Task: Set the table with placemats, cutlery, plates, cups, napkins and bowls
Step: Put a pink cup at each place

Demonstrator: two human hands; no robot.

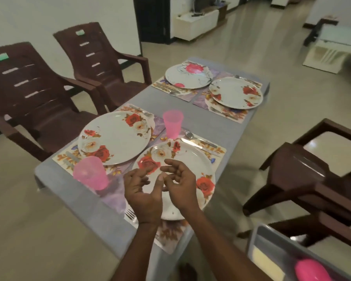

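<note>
A grey table (221,126) on a pale tiled floor (282,98) holds four floral plates on placemats, with cutlery and two pink cups (173,123). Brown chairs (28,88) stand left and right. Left hand (142,196) and right hand (180,184), loosely curled and holding nothing, hover over the near plate (193,157).

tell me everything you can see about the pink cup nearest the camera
The near pink cup is translucent pink, plastic by its look, a plain tumbler with no handle, wider at the rim than at the base. It looks empty and appears tilted in this wide-angle view, its open mouth facing up. It stands near the grey table's near left corner, on the edge of a floral placemat, beside a rose-patterned plate. Neither hand touches it.
</note>
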